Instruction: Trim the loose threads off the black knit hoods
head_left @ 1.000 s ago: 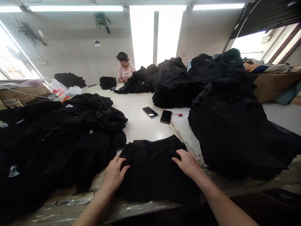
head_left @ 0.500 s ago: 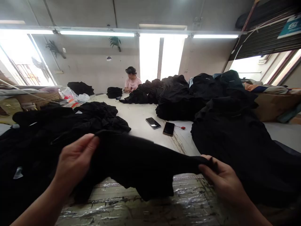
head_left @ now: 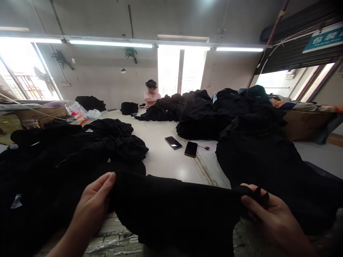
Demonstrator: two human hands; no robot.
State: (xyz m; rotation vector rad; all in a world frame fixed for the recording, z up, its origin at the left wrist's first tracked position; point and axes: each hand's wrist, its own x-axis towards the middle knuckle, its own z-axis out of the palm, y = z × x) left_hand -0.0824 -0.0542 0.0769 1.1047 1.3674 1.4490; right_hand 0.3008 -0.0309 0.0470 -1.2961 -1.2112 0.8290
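Observation:
I hold a black garment (head_left: pixel 177 210) stretched out in the air just above the near edge of the table (head_left: pixel 166 157). My left hand (head_left: pixel 92 207) pinches its left end with the thumb on top. At its right end my right hand (head_left: pixel 270 217) is closed on the cloth. The garment hangs between them and hides the table edge below.
A big heap of black clothes (head_left: pixel 59 160) lies at my left, and a taller pile (head_left: pixel 262 157) stands at my right. Two phones (head_left: pixel 182 145) and a small red object (head_left: pixel 207 147) lie mid-table. A person in a pink top (head_left: pixel 151 95) sits at the far end behind more black piles (head_left: pixel 198 110).
One second ago the garment lay flat under both hands. I have lifted it by its two ends, and since half a second ago it has sunk slightly lower and nearer to me.

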